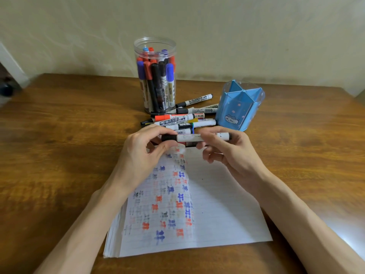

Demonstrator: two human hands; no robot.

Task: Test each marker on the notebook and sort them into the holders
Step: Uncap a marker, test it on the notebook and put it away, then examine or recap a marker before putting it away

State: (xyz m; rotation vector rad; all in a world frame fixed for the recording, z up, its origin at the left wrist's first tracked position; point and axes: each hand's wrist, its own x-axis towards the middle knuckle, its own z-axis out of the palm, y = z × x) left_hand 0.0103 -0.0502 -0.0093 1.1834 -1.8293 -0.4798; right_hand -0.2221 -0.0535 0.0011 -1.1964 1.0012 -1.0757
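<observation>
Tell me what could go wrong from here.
The left hand grips the cap of the marker while the right hand holds the barrel: a sudden pull could streak ink across the notebook. The loose markers lie just behind the hands; a nudge may roll them. The blue holder stands near the right hand and might tip.

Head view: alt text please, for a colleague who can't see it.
Both hands, left hand on the black cap end and right hand on the barrel, hold a marker level above a notebook bearing red, blue and black test marks. Behind lie loose markers, a clear jar of markers and a blue holder.
</observation>
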